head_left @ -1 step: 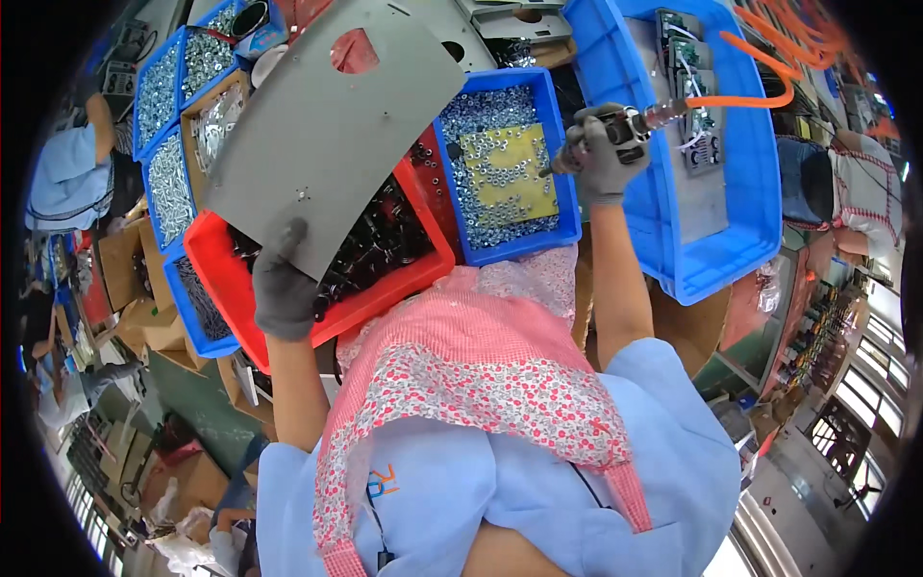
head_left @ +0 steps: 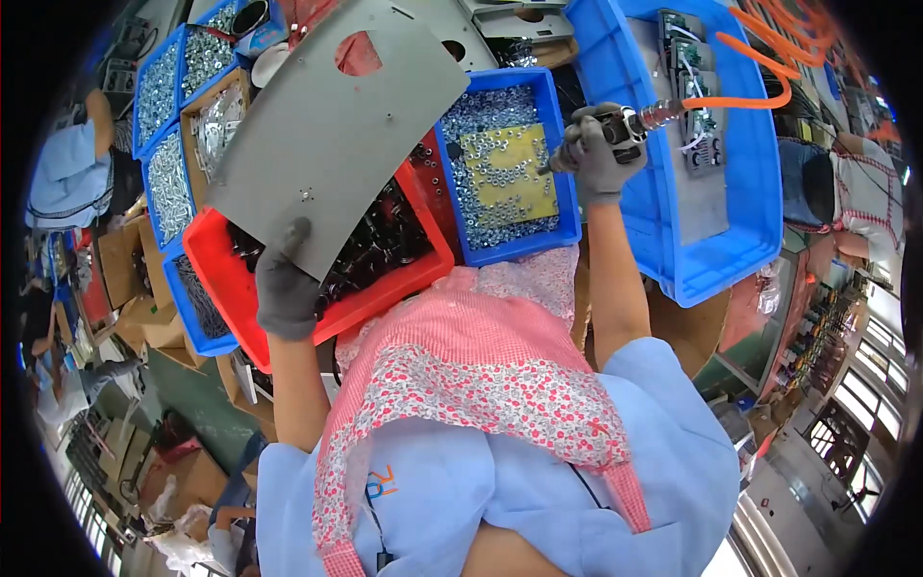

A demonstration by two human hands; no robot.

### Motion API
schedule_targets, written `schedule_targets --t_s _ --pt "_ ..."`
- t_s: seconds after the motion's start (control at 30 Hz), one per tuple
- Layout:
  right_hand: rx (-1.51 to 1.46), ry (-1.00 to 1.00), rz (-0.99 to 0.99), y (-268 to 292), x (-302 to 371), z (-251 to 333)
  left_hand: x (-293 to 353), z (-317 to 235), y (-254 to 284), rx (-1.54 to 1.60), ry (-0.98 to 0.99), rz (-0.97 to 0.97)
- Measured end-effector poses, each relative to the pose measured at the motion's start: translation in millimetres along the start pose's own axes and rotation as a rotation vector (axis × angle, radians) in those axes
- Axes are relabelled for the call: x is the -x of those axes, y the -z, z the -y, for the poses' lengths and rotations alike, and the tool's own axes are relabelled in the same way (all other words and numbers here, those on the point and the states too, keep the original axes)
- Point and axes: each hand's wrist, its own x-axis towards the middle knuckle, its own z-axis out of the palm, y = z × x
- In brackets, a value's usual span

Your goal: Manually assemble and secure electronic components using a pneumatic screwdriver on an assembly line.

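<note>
My gloved left hand [head_left: 288, 287] grips the lower corner of a large grey sheet-metal panel [head_left: 327, 159], thumb on its face. The panel has one round hole near its far end and tilts over a red bin [head_left: 437, 258] of black parts. My gloved right hand [head_left: 604, 159] is closed round a pneumatic screwdriver [head_left: 625, 130], joined to an orange air hose [head_left: 735, 100]. The tool's tip points left, over the right side of a blue bin [head_left: 569, 216] of small metal nuts. In that bin lies a yellow card [head_left: 524, 154] with nuts scattered on it.
A larger blue crate [head_left: 745, 240] on the right holds circuit-board assemblies [head_left: 704, 149]. Several blue trays of screws and nuts [head_left: 171, 188] line the left. More metal panels [head_left: 524, 24] lie at the back. Other people [head_left: 72, 173] are at both sides.
The panel and my left hand have shifted very slightly to the right. My right hand and the screwdriver stay almost where they were.
</note>
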Motion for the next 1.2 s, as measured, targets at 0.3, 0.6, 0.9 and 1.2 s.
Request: schedule_targets --t_s 0.3,0.6,0.9,1.2 --pt "0.113 -0.058 -0.025 -0.1 -12.5 -17.4 10.0 9.9 -41.8 -0.139 -0.05 -0.177" --pt "0.056 -0.035 0.01 2.6 -15.6 -19.2 7.3 17.2 -19.0 0.173 0.123 -0.003" --pt "0.05 0.011 0.085 16.6 -23.8 -59.9 16.7 31.8 -23.1 -0.137 0.0 -0.052" --pt "0.029 -0.008 -0.003 1.1 -13.4 -45.7 27.0 26.6 -52.1 0.027 0.031 -0.126"
